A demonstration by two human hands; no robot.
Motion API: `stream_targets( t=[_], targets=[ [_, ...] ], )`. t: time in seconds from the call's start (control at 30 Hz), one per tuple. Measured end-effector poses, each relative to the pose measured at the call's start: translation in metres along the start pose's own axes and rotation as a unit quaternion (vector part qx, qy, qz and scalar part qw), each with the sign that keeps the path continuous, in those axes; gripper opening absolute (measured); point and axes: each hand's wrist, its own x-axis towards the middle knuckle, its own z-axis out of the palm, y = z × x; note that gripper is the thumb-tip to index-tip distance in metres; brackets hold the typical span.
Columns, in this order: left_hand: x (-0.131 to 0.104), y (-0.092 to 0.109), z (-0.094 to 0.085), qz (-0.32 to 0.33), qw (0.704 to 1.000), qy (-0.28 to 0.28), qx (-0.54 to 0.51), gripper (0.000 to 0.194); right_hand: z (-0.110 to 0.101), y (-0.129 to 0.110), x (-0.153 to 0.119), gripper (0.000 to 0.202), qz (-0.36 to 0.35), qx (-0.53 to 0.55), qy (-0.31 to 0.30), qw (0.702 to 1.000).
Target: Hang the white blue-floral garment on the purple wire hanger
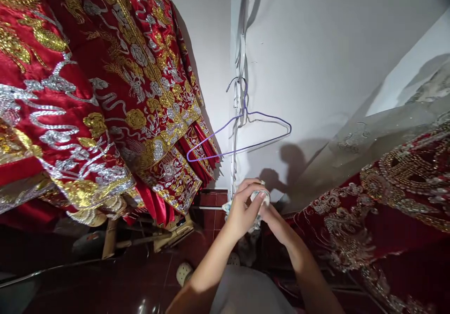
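Observation:
My left hand (243,207) is closed, thumb and fingers pinching a bunched pale cloth (260,195) with faint coloured patches. More of the fabric hangs below the fingers and pokes out to the left. Close against it on the right, my right hand (270,214) also grips the cloth, its fingertips largely hidden behind the left hand and the folds. Above both hands, a bare purple hanger (242,151) hangs by its hook from a white chain-like strip (240,61) at the wall corner. Neither hand touches it.
Red garments (140,70) with gold and silver embroidery hang on the left. A dark red beaded dress (379,211) hangs on the right, near a sheer pale fabric (355,140). Below are a wooden-handled tool (109,239), a pale clog (184,273) and red floor tiles (207,218).

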Motion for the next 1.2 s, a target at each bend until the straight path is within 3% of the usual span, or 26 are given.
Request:
stream_targets(
  t=[0.07,0.2,0.3,0.37,0.43,0.5,0.63,0.77,0.83,1.03,1.1,1.2],
  targets=[
    [0.002,-0.001,-0.014,-0.006,0.999,-0.029,0.038,0.020,0.003,-0.007,-0.001,0.038,0.032,-0.010,-0.038,0.999],
    [-0.006,-0.007,-0.052,-0.069,0.983,-0.168,0.031,0.031,0.002,-0.026,0.006,0.007,0.038,-0.133,-0.016,0.990],
    [-0.027,-0.016,-0.079,-0.105,0.952,-0.278,0.078,0.030,-0.003,-0.047,0.020,0.012,-0.073,-0.188,0.021,0.979],
    [-0.041,-0.020,-0.100,-0.118,0.931,-0.298,0.174,0.025,-0.008,-0.063,0.034,0.013,-0.178,-0.187,0.101,0.961],
    [-0.049,-0.020,-0.124,-0.124,0.917,-0.269,0.268,0.029,-0.013,-0.076,0.053,0.026,-0.229,-0.176,0.197,0.937],
    [-0.048,-0.012,-0.151,-0.129,0.910,-0.226,0.324,0.033,-0.017,-0.085,0.078,0.041,-0.233,-0.172,0.245,0.925],
    [-0.030,0.016,-0.196,-0.100,0.899,-0.172,0.389,0.028,-0.016,-0.082,0.135,0.048,-0.235,-0.232,0.201,0.922],
    [-0.010,0.036,-0.220,-0.033,0.892,-0.111,0.438,0.025,-0.008,-0.067,0.165,0.020,-0.185,-0.296,0.175,0.921],
    [0.000,0.041,-0.227,-0.033,0.896,-0.064,0.438,0.029,-0.008,-0.061,0.164,0.013,-0.183,-0.295,0.184,0.920],
    [0.043,0.053,-0.230,-0.017,0.918,0.124,0.377,0.040,-0.018,-0.063,0.136,0.024,-0.168,-0.276,0.198,0.925],
    [0.058,0.058,-0.223,0.010,0.920,0.131,0.370,0.040,-0.016,-0.065,0.128,0.020,-0.155,-0.257,0.193,0.934],
    [0.078,0.064,-0.204,0.060,0.929,0.064,0.360,0.038,-0.006,-0.068,0.118,0.019,-0.150,-0.253,0.185,0.938]
  ],
)
